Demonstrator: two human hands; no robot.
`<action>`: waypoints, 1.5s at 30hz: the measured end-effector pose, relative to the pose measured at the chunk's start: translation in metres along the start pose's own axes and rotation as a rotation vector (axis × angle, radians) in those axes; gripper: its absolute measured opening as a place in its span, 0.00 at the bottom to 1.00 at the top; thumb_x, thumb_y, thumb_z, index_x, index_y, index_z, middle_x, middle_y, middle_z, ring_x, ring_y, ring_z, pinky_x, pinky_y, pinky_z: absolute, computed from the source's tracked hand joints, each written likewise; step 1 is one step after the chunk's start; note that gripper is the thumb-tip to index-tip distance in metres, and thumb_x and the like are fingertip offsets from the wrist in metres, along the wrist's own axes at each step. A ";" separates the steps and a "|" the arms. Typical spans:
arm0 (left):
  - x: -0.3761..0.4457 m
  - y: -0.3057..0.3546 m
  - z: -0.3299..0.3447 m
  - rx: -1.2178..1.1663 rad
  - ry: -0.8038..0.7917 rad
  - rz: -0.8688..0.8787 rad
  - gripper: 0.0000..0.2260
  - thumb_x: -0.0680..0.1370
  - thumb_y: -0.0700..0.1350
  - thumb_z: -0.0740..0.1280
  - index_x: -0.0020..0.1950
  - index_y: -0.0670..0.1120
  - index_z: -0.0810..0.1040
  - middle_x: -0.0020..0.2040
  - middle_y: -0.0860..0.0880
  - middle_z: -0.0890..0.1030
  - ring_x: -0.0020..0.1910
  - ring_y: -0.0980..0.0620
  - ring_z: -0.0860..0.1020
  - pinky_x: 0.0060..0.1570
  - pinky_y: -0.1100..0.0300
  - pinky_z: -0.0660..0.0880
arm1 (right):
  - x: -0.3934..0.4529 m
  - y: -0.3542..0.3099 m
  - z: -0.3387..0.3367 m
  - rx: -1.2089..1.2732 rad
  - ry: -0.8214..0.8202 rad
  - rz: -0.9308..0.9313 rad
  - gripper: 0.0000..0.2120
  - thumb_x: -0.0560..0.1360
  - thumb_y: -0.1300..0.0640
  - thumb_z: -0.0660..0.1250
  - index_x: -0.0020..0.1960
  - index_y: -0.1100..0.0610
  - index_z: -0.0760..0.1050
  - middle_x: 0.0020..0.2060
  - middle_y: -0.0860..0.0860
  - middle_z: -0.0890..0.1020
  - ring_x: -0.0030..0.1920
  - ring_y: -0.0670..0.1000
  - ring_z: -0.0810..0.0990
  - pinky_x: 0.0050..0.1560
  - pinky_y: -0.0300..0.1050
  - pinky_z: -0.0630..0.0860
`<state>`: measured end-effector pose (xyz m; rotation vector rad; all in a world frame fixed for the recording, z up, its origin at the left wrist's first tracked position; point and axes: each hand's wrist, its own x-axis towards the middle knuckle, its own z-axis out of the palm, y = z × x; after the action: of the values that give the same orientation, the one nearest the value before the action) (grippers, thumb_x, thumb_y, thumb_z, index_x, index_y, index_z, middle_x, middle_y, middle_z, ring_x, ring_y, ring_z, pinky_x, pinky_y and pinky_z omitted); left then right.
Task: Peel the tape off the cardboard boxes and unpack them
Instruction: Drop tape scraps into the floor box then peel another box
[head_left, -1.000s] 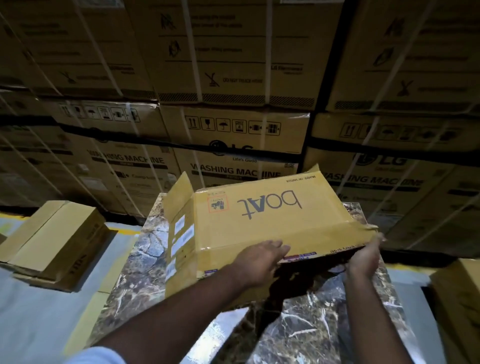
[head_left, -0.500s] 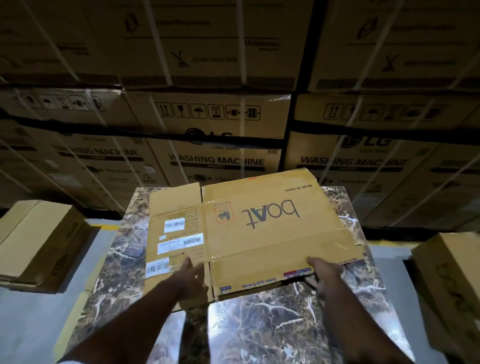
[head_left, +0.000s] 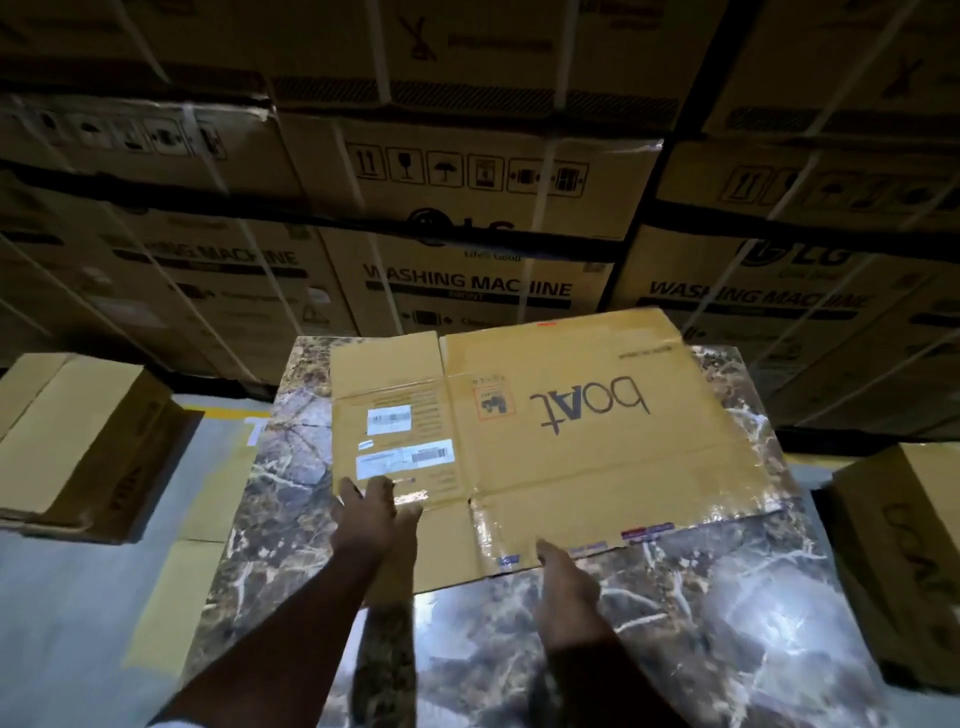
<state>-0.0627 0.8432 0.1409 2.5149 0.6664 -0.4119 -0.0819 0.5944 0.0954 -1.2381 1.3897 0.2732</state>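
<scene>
A flattened yellow-brown cardboard box (head_left: 597, 447) printed "boAt" lies flat on the marble-patterned table (head_left: 727, 649). White barcode labels sit on its left panel, and shiny clear tape runs along its near flaps. My left hand (head_left: 376, 514) rests flat on the near left flap, fingers spread. My right hand (head_left: 563, 571) touches the near edge of the box, fingers extended toward it.
A closed cardboard box (head_left: 78, 447) lies on the floor to the left and another (head_left: 904, 561) stands at the right. Stacked washing machine cartons (head_left: 467, 234) form a wall behind the table. Grey floor (head_left: 78, 623) with a yellow line lies to the left.
The box was held up tilted, then pressed down and flattened onto the table. My left hand moved onto the left flap and my right hand slid left along the near edge.
</scene>
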 end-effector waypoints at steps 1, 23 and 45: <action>0.011 -0.009 -0.006 -0.077 -0.008 -0.043 0.23 0.74 0.61 0.74 0.61 0.49 0.73 0.65 0.41 0.68 0.65 0.39 0.71 0.64 0.46 0.72 | -0.021 0.013 0.010 0.011 -0.042 0.034 0.30 0.55 0.50 0.84 0.48 0.65 0.78 0.42 0.56 0.81 0.40 0.56 0.80 0.44 0.53 0.82; -0.042 -0.075 -0.091 -1.119 -0.491 -0.155 0.14 0.78 0.50 0.72 0.59 0.43 0.80 0.47 0.43 0.86 0.38 0.46 0.84 0.34 0.58 0.80 | -0.129 0.110 -0.052 0.329 -0.480 -0.149 0.65 0.60 0.59 0.85 0.82 0.37 0.46 0.77 0.58 0.70 0.72 0.59 0.74 0.69 0.71 0.70; -0.172 -0.311 -0.218 -0.974 -0.748 -0.250 0.19 0.81 0.37 0.67 0.70 0.31 0.72 0.52 0.34 0.85 0.44 0.38 0.87 0.39 0.43 0.85 | -0.259 0.231 -0.148 -0.096 -0.357 -0.475 0.41 0.75 0.67 0.75 0.78 0.43 0.59 0.58 0.55 0.84 0.52 0.61 0.84 0.43 0.59 0.84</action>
<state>-0.3369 1.1300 0.2692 1.2340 0.6428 -0.8128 -0.4134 0.7033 0.2392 -1.4760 0.7585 0.2161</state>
